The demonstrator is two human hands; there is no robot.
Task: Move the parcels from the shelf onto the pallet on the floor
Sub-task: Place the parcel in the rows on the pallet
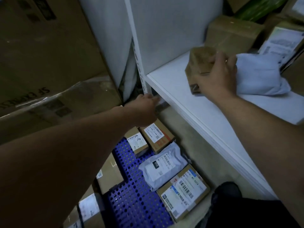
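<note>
Our right hand grips small brown parcel on shelf; blue pallet lies below-left of it; left hand nearer pallet, its grip we can't tell

Shelf bare at left; white bag crowds right

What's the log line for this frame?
phase: pick | right hand: grips brown box on shelf | left hand: near shelf post, grip unclear | pallet: parcels already down
</note>
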